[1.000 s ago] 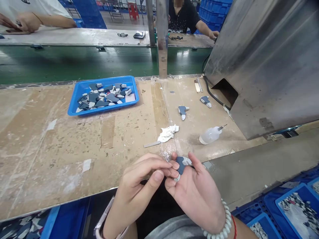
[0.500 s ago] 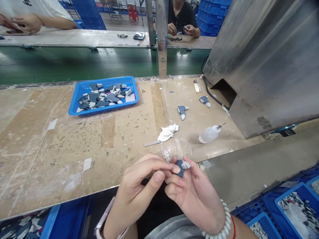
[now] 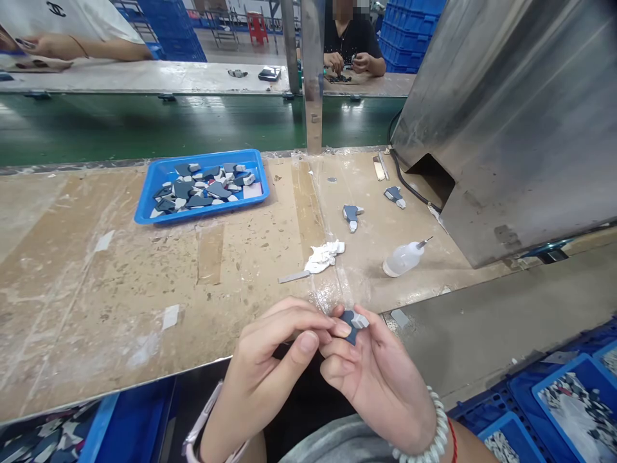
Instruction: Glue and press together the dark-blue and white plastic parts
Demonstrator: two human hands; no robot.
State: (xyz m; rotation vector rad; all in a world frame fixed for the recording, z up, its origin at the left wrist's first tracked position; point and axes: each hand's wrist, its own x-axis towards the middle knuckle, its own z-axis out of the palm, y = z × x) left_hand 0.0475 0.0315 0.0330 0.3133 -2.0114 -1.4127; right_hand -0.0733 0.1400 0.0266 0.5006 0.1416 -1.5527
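A small dark blue-grey and white plastic part (image 3: pixel 349 329) is held between my hands just past the table's front edge. My right hand (image 3: pixel 380 373), palm partly turned up, has its fingers curled around the part's right side and underside. From the left, the fingertips of my left hand (image 3: pixel 279 360) press on the part's dark face, while the left thumb rests apart from it. Fingers cover some of the part. Beyond them, a crumpled white cloth (image 3: pixel 324 257) lies by a flat grey metal strip (image 3: pixel 294 277). A clear squeeze bottle (image 3: pixel 403 260) with a thin nozzle stands to the right.
Similar parts fill a blue tray (image 3: pixel 202 219) at the back left; two more parts (image 3: pixel 352 217) lie right of centre. A metal housing (image 3: pixel 511 148) bounds the right side. Blue bins of parts (image 3: pixel 573 411) stand low. Across the green conveyor (image 3: pixel 193 125), two people work.
The view has shifted very slightly. Both hands keep the same hold on the part. Across the conveyor, the co-workers' hands have moved a little.
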